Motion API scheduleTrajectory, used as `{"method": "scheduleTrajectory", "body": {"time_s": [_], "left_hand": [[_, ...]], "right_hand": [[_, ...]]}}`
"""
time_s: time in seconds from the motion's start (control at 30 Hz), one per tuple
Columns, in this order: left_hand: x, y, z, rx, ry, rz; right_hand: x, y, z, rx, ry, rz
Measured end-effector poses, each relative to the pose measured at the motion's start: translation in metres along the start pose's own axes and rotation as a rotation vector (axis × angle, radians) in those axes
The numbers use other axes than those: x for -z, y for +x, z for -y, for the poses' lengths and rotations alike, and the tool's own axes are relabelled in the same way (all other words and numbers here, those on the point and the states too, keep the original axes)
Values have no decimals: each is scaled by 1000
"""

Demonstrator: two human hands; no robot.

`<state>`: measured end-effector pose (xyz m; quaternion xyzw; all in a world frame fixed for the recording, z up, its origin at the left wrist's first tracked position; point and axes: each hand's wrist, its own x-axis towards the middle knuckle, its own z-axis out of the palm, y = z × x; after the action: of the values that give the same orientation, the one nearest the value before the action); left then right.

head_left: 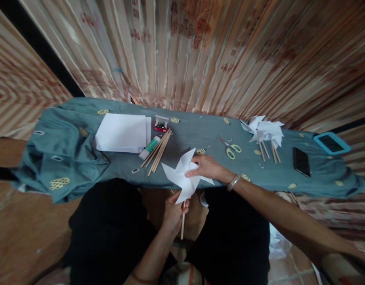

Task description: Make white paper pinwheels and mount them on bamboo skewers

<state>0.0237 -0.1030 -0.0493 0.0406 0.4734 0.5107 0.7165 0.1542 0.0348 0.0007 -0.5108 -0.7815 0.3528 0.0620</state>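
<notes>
At the table [200, 132], a white pinwheel [179, 180] in two hands

A pleated curtain [158, 59] hangs behind the cloth-draped table. A stack of white paper [123, 132] lies at left; more pinwheels [268, 128] lie at right, near a blue-framed device [332, 143] and a dark phone [301, 161]. The white pinwheel is at the near edge: the left hand [173, 211] has its fingers curled closed round the stick [182, 229], and the right hand [207, 167] pinches the paper, thumb near the middle. Between lie loose sticks [158, 154], scissors [230, 150], a glue stick [149, 147] and a small red box [161, 126].
</notes>
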Motion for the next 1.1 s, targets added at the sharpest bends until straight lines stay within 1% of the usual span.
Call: {"method": "scheduleTrajectory", "body": {"time_s": [0.27,0.33,0.57,0.77,0.87,1.1], "left_hand": [[-1,0,-1,15,-1,4],[-1,0,-2,23,-5,-1],[0,1,-1,57,-20,-10],[0,3,0,88,-42,-47],[-1,3,-1,107,-53,-59],[-6,1,-4,146,-70,-72]], "right_hand": [[6,9,-2,-28,-5,187],[7,11,-2,-33,-7,210],[7,14,-3,-36,19,231],[10,17,-2,-82,-40,267],[11,17,-1,-80,-48,274],[13,13,0,-107,12,268]]}}
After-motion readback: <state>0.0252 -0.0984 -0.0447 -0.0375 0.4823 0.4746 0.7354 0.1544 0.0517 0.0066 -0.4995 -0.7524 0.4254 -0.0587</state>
